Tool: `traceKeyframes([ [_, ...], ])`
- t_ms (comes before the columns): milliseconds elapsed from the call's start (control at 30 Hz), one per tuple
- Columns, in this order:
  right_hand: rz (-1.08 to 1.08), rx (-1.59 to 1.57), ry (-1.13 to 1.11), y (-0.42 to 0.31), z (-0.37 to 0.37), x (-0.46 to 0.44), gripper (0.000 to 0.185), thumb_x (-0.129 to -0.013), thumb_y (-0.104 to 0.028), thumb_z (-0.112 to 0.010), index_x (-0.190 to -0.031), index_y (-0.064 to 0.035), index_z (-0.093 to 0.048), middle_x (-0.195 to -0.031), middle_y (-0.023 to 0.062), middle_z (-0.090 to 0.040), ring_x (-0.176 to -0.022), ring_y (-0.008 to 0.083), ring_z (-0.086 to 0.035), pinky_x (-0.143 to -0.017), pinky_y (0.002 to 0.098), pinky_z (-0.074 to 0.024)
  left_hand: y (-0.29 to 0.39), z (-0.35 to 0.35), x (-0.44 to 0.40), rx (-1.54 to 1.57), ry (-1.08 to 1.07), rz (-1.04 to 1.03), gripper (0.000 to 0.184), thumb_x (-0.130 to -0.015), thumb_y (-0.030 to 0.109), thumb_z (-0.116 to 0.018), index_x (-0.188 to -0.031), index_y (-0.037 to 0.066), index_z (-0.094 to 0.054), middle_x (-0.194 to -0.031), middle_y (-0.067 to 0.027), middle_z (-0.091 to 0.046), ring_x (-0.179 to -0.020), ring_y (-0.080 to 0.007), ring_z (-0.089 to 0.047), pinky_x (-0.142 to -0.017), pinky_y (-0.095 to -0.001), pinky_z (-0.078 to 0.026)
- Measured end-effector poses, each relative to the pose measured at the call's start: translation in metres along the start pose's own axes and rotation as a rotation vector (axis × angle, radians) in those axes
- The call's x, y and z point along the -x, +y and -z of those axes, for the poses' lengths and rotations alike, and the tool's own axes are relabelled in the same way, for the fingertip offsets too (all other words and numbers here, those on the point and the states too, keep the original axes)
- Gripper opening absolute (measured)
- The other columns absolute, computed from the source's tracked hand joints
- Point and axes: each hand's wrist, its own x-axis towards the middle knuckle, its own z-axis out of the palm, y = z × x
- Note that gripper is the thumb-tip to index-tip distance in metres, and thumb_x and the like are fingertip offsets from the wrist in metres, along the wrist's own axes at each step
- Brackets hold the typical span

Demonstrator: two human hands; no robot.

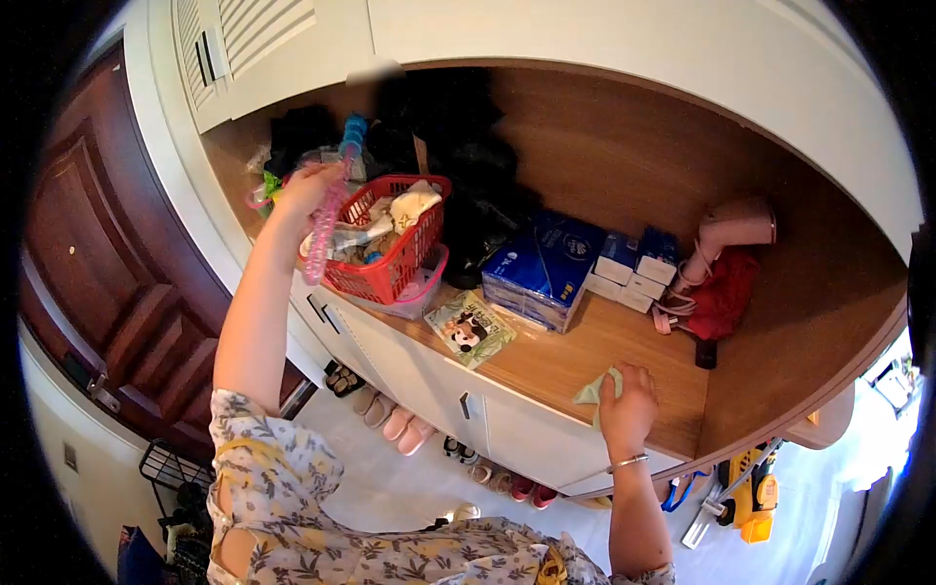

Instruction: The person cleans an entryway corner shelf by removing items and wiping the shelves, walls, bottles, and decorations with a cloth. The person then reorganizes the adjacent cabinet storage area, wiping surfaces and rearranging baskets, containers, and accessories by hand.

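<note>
My left hand (310, 193) is closed around a long, bumpy, see-through pink plastic stick (323, 239) with a blue top end. It holds the stick upright at the left side of a red plastic basket (421, 239), which has white cloth items and other small things inside. On the right, my right hand (629, 408) grips a pale green cloth (591, 392) against the wooden shelf (546, 366) near its front edge. Part of the cloth is hidden under the fingers.
A clear pink-rimmed box (429, 291) sits under the basket. Along the shelf are a panda-printed packet (470, 330), a blue tissue pack (546, 258), small blue-and-white boxes (634, 268), a pink hair dryer (726, 229) and a red bag (723, 292). Dark bags (444, 127) stand behind.
</note>
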Motion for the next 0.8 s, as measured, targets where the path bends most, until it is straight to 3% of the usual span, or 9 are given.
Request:
traceKeyframes([
  [67,-0.051,0.012,-0.039,-0.004,0.004,0.0,0.02,-0.082,-0.018,-0.064,-0.099,-0.0083,-0.064,-0.097,0.0126,-0.061,-0.098,0.0341,-0.058,-0.083,0.0452,-0.0481,-0.016,0.003,-0.026,-0.208,-0.053,0.029,0.022,-0.092,0.023,-0.064,-0.103,0.003,-0.066,-0.077,-0.0052,-0.065,-0.06,-0.0159,-0.057,-0.051,-0.0307,-0.043],
  [333,-0.058,0.01,-0.032,-0.005,0.004,-0.001,0.021,-0.081,-0.018,-0.065,-0.099,-0.0069,-0.063,-0.096,0.0134,-0.061,-0.096,0.0346,-0.059,-0.081,0.045,-0.0487,-0.023,-0.019,-0.05,-0.399,-0.045,0.085,0.021,-0.091,0.023,-0.063,-0.096,0.003,-0.066,-0.074,-0.0061,-0.064,-0.059,-0.0158,-0.056,-0.049,-0.0316,-0.041],
  [433,-0.046,0.009,-0.022,-0.003,0.003,-0.001,0.021,-0.081,-0.017,-0.065,-0.099,-0.0066,-0.063,-0.096,0.0138,-0.061,-0.095,0.0349,-0.059,-0.081,0.045,-0.0488,-0.035,-0.02,-0.049,-0.553,0.008,0.069,0.028,-0.09,0.028,-0.066,-0.092,0.0,-0.066,-0.074,-0.0068,-0.064,-0.06,-0.0171,-0.057,-0.048,-0.0335,-0.042],
  [500,-0.048,0.008,-0.016,-0.003,0.002,0.001,0.021,-0.081,-0.017,-0.065,-0.098,-0.0064,-0.064,-0.096,0.0139,-0.061,-0.095,0.035,-0.059,-0.08,0.0451,-0.0488,-0.049,-0.02,-0.051,-0.591,0.081,0.058,0.037,-0.087,0.035,-0.07,-0.086,-0.002,-0.065,-0.075,-0.0093,-0.065,-0.063,-0.0192,-0.06,-0.052,-0.0356,-0.047],
  [633,-0.024,0.002,-0.008,-0.002,0.002,0.001,0.021,-0.081,-0.018,-0.065,-0.099,-0.0067,-0.064,-0.099,0.0143,-0.062,-0.095,0.0349,-0.059,-0.081,0.0458,-0.0486,-0.058,-0.005,-0.067,-0.813,-0.004,0.119,0.041,-0.084,0.036,-0.072,-0.084,-0.004,-0.066,-0.078,-0.0127,-0.067,-0.067,-0.0214,-0.062,-0.058,-0.0373,-0.05],
  [700,-0.027,0.01,0.008,-0.003,0.003,0.0,0.022,-0.081,-0.018,-0.065,-0.1,-0.0069,-0.064,-0.1,0.0142,-0.062,-0.096,0.0347,-0.059,-0.081,0.0458,-0.0485,-0.096,0.019,-0.104,-0.992,0.008,-0.276,0.04,-0.082,0.034,-0.072,-0.085,-0.006,-0.066,-0.081,-0.0177,-0.068,-0.072,-0.0282,-0.066,-0.065,-0.0399,-0.052],
  [767,-0.032,0.152,-0.005,-0.004,0.003,0.001,0.02,-0.081,-0.017,-0.066,-0.098,-0.0071,-0.063,-0.097,0.0132,-0.063,-0.094,0.0356,-0.06,-0.08,0.0454,-0.0492,-0.082,0.011,-0.093,-1.011,-0.026,-0.196,0.044,-0.081,0.036,-0.071,-0.092,-0.006,-0.068,-0.089,-0.0235,-0.069,-0.086,-0.0332,-0.068,-0.072,-0.0425,-0.053],
  [800,-0.04,0.138,-0.03,-0.003,0.003,0.001,0.022,-0.081,-0.021,-0.066,-0.098,-0.0075,-0.064,-0.096,0.0126,-0.062,-0.094,0.0341,-0.059,-0.081,0.0446,-0.0489,-0.03,-0.023,-0.031,-1.039,0.0,-0.154,0.048,-0.082,0.038,-0.069,-0.103,-0.005,-0.068,-0.095,-0.0265,-0.068,-0.095,-0.035,-0.068,-0.079,-0.0432,-0.052],
])
